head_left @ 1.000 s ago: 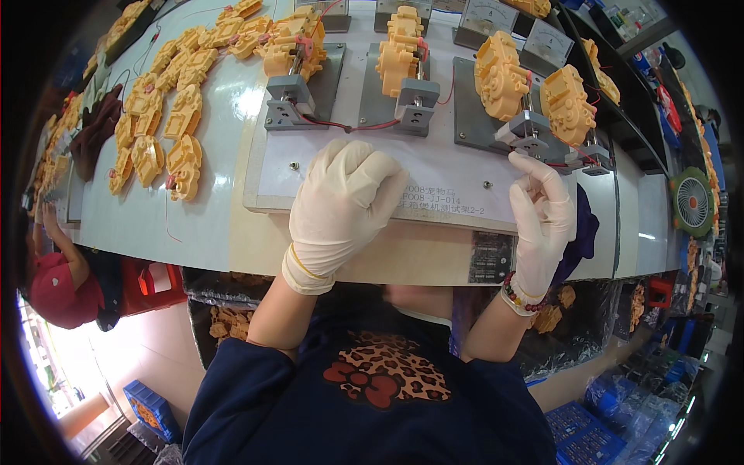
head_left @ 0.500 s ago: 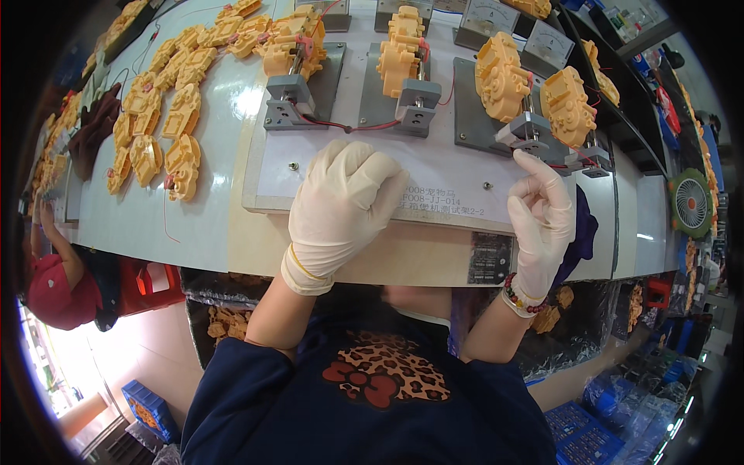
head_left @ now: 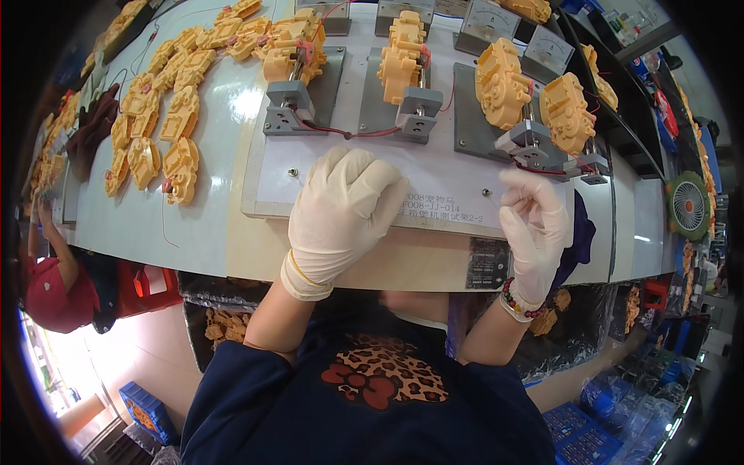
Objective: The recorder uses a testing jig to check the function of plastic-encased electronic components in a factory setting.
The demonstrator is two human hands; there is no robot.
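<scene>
My left hand (head_left: pixel 345 201), in a white glove, is curled into a fist at the front edge of the white test board (head_left: pixel 271 186). Its knuckles face up and nothing shows in it. My right hand (head_left: pixel 535 225), also gloved, hovers by the board's right front corner, fingers loosely bent and apart from the thumb, with nothing between them. Just beyond it is a grey clamp fixture (head_left: pixel 535 143) with a yellow gearbox housing (head_left: pixel 500 85). More yellow housings sit in fixtures, one at the middle (head_left: pixel 401 58), one at the left (head_left: pixel 294 50) and one at the right (head_left: pixel 568 112).
Analog meters (head_left: pixel 487 27) stand behind the fixtures. Several loose yellow housings (head_left: pixel 180 170) lie in rows on the table's left. Red wires (head_left: pixel 341 133) run between fixtures. A dark purple cloth (head_left: pixel 577 236) is beside my right hand. A green fan (head_left: pixel 688 205) stands far right; a co-worker's arm (head_left: pixel 58 240) shows far left.
My right hand has drawn back slightly toward me and away from the right fixture, its fingers bending more toward the left. My left hand stays in place.
</scene>
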